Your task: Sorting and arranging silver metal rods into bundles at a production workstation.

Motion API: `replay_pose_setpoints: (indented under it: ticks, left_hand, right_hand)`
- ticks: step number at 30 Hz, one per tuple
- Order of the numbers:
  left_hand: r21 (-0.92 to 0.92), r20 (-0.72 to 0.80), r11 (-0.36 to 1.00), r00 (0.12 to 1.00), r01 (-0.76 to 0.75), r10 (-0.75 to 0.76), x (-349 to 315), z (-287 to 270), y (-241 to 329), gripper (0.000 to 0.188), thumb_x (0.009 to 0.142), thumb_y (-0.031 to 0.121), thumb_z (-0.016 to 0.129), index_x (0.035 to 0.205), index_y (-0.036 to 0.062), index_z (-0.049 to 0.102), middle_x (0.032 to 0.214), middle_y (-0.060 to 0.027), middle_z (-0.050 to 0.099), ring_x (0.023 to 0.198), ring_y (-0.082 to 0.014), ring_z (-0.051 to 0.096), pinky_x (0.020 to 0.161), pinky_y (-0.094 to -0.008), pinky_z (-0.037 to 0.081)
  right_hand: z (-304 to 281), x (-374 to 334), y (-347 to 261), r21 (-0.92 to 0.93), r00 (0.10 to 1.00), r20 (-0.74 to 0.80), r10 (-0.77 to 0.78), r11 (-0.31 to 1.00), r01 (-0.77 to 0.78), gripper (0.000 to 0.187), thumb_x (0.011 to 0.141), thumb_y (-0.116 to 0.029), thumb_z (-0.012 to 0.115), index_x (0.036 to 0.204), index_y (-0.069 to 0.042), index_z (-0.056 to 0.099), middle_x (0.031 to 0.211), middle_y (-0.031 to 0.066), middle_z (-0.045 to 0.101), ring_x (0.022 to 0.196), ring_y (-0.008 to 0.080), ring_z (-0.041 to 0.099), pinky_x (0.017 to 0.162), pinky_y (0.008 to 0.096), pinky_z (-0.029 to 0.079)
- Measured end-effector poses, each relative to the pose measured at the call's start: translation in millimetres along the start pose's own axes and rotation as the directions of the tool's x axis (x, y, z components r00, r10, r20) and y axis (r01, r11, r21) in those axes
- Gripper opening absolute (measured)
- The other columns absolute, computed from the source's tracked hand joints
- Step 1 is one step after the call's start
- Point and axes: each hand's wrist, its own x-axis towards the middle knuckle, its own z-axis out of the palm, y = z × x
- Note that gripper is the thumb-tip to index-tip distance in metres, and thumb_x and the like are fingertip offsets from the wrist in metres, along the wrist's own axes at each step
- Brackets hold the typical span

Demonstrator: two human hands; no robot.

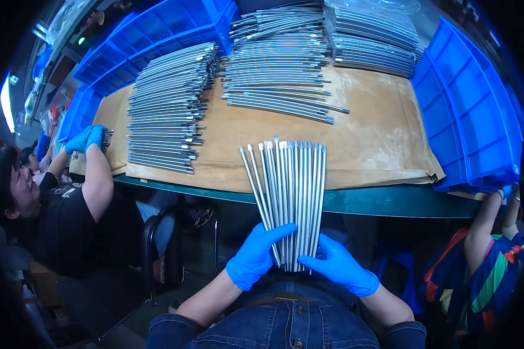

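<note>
A fanned bundle of metal rods (294, 198) stands upright before me, its tips reaching over the table's front edge. My left hand (259, 251), in a blue glove, grips the bundle's lower left side with the thumb across the front. On the lower right, my right hand (339, 264), also gloved in blue, holds the same rods, thumb in front. Fingers behind the bundle are hidden. Two rods at the left lean apart from the others. Beyond the bundle, a loose stack of rods (276, 70) lies crosswise on brown paper (378, 128).
Another long rod stack (166, 110) lies to the left, and wrapped rods (372, 38) sit at the back right. Blue plastic bins (468, 104) stand at the right and back left. A co-worker (46, 215) sits at the left; another person's arm (486, 230) shows at the right.
</note>
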Motion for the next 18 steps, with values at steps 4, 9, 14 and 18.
replay_pose_setpoints:
  ticks: [4, 9, 14, 18]
  left_hand:
    - [0.074, 0.009, 0.997, 1.000, -0.014, 0.014, 0.3, 1.9, 1.8, 0.035, 0.082, 0.009, 0.064, 0.114, -0.0008, 0.055, 0.102, -0.0105, 0.063, 0.091, -0.0190, 0.063, 0.078, -0.0295, 0.051]
    - [0.141, 0.075, 0.989, 0.997, -0.040, 0.030, 4.4, -1.8, -4.6, 0.035, 0.083, 0.007, 0.061, 0.116, -0.0003, 0.054, 0.103, -0.0129, 0.064, 0.092, -0.0206, 0.064, 0.080, -0.0316, 0.052]
    - [0.131, 0.189, 0.990, 0.980, 0.042, -0.067, 8.0, 0.3, 2.8, 0.039, 0.083, 0.008, 0.062, 0.119, -0.0002, 0.052, 0.102, -0.0134, 0.064, 0.093, -0.0220, 0.064, 0.078, -0.0325, 0.053]
    - [0.043, 0.344, 0.993, 0.931, 0.114, -0.122, 12.1, 3.0, 4.4, 0.043, 0.082, 0.009, 0.062, 0.122, -0.0012, 0.048, 0.100, -0.0143, 0.064, 0.093, -0.0234, 0.064, 0.078, -0.0343, 0.054]
  right_hand:
    - [5.8, 3.0, -7.1, -0.131, 0.998, -0.002, -0.070, 0.989, 0.069, 0.048, 0.086, -0.015, 0.061, 0.126, 0.003, 0.041, 0.111, 0.0171, 0.059, 0.090, 0.0187, 0.062, 0.077, 0.0318, 0.052]
    - [10.3, 2.2, -12.1, -0.189, 0.979, 0.060, 0.196, 0.965, -0.182, 0.044, 0.090, -0.016, 0.055, 0.125, 0.002, 0.036, 0.099, 0.0166, 0.061, 0.072, 0.0178, 0.064, 0.065, 0.0300, 0.054]
    - [4.9, 2.6, -12.6, -0.091, 0.956, 0.173, 0.235, 0.971, -0.223, 0.043, 0.091, -0.015, 0.052, 0.126, 0.002, 0.034, 0.087, 0.0132, 0.061, 0.066, 0.0163, 0.063, 0.059, 0.0287, 0.054]
    - [9.4, 0.2, -8.7, -0.080, 0.958, 0.163, 0.235, 0.971, -0.224, 0.039, 0.090, -0.016, 0.054, 0.122, 0.001, 0.039, 0.085, 0.0134, 0.061, 0.065, 0.0186, 0.063, 0.058, 0.0304, 0.053]
